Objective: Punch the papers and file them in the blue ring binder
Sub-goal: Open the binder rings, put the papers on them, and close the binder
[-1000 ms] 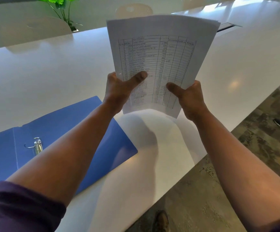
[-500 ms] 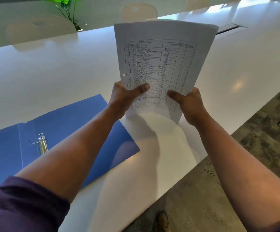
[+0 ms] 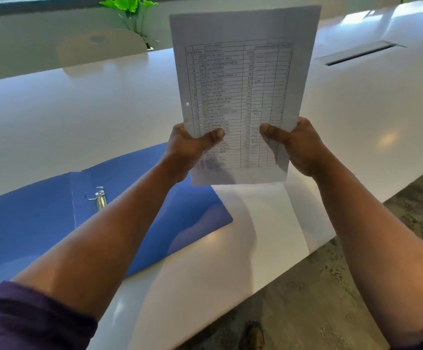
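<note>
- My fingers sit behind the papers [image 3: 243,92], so only my two thumbs show on the printed face; how many sheets are in the stack I cannot tell.
- The table's print is blurred and I cannot read it. One punched hole shows near the left edge about halfway up; any other hole is not visible.
- My left forearm crosses over the blue ring binder [image 3: 41,223], hiding part of its right cover and the lower end of the ring mechanism [image 3: 99,198]; the binder's left side runs out of frame.
- Around me: a white table [image 3: 54,117], a green plant [image 3: 129,8] and a pale chair back [image 3: 99,46] beyond its far edge, a slot [image 3: 359,53] in the tabletop at right, mottled floor below right.
- My left hand [image 3: 187,150] and right hand [image 3: 299,147] are each closed on a lower corner of the papers, thumb in front.
- The papers stand upright in the air above the table, just right of the binder, which lies open and flat with its rings parted.
</note>
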Demonstrator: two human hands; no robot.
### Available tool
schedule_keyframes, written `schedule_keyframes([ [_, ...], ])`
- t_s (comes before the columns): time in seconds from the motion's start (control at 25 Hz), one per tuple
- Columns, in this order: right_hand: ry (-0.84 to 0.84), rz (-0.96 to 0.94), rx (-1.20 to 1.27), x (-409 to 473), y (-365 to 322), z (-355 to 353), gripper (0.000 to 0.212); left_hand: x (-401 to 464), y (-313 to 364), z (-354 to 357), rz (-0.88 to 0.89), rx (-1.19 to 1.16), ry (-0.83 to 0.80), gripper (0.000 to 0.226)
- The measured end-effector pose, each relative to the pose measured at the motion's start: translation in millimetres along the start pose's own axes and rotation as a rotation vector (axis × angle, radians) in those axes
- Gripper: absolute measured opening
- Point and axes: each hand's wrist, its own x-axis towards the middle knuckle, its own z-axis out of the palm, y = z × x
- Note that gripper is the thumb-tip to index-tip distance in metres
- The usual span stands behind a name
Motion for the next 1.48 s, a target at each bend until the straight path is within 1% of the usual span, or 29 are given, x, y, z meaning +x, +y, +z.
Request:
schedule_keyframes([
  [0.12,-0.146,0.005,-0.042,8.2,-5.2,32.7,0.025,-24.1,8.2,-40.6,-0.041,0.015,0.025,0.031],
  [0.2,-0.233,0.024,0.02,14.0,-4.9,61.6,0.024,-44.1,15.0,-69.1,-0.104,0.004,0.053,0.034],
  [0.44,-0.409,0.108,0.102,13.1,-7.5,145.4,0.027,-99.8,17.7,-143.4,-0.231,-0.329,0.144,0.044],
  [0.56,-0.494,0.16,0.108,10.6,-7.2,171.4,0.028,-121.5,15.6,-162.3,-0.255,-0.359,0.239,0.041],
  [0.64,-0.519,0.201,0.122,10.2,-7.8,182.7,0.029,-130.6,14.3,-168.7,-0.275,-0.352,0.284,0.039],
  [0.72,-0.532,0.234,0.1,9.1,-6.4,192.9,0.03,-137.1,11.7,-174.9,-0.294,-0.338,0.315,0.036],
  [0.8,-0.516,0.25,0.038,7.8,-3.3,199.3,0.026,-141.1,7.3,-179.1,-0.307,-0.309,0.333,0.035],
  [0.88,-0.484,0.233,-0.041,6.9,-2.0,200.6,0.018,-143.9,2.5,-180.8,-0.33,-0.219,0.356,0.031],
  [1.0,-0.449,0.211,-0.136,5.3,-1.7,193.7,0.013,-150.5,-2.0,-185.4,-0.37,-0.06,0.465,0.022],
  [1.08,-0.433,0.211,-0.193,4.8,-0.6,184.6,0.013,-154.7,-6.3,-188.1,-0.349,0.07,0.518,0.03],
  [1.16,-0.418,0.214,-0.232,4.2,0.0,176.7,0.013,-158.6,-12.9,-188.8,-0.313,0.232,0.537,0.037],
  [1.28,-0.384,0.224,-0.213,2.2,-0.3,169.3,0.013,-161.7,-20.6,-187.8,-0.297,0.303,0.491,0.037],
  [1.48,-0.354,0.222,-0.224,-0.2,-0.8,166.6,0.01,-161.4,-25.8,-183.5,-0.341,0.319,0.369,0.019],
])
